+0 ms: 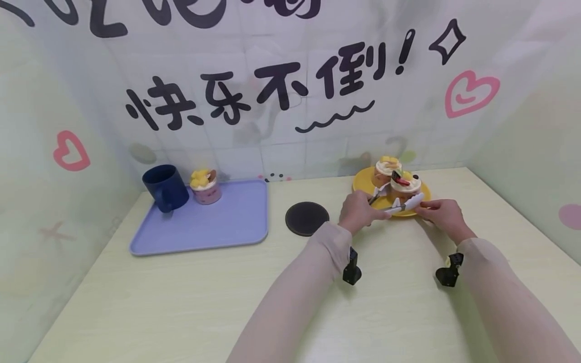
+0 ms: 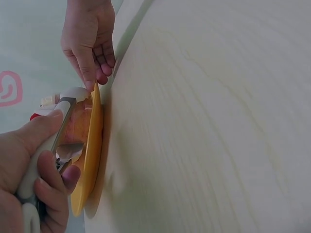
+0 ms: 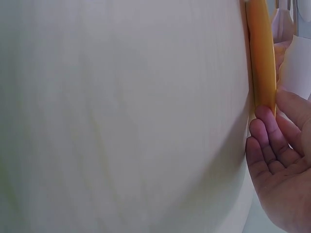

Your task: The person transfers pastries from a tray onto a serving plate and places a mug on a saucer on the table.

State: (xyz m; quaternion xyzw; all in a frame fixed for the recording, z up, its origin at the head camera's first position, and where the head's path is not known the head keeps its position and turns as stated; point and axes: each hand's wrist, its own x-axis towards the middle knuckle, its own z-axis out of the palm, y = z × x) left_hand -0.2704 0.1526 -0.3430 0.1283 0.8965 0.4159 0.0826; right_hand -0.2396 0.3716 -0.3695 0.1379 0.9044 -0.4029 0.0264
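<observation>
On the yellow plate (image 1: 361,180) at the right stand two dessert cups: a rear one (image 1: 388,168) with yellow fruit pieces and a front one (image 1: 405,184) with cream, red and yellow toppings. My left hand (image 1: 357,209) grips white-and-grey tongs (image 2: 43,158), fingers curled round the handles. The tong ends reach to both sides of the front cup; whether they squeeze it I cannot tell. My right hand (image 1: 444,217) pinches the plate's near right rim between thumb and fingers, as the right wrist view shows with the plate edge (image 3: 262,58).
A lavender tray (image 1: 218,222) lies at the left, bearing a dark blue mug (image 1: 165,186) and another fruit-topped cup (image 1: 207,190). Between tray and plate sits a round black coaster (image 1: 307,218). Printed walls (image 1: 254,156) close off the back and sides of the table.
</observation>
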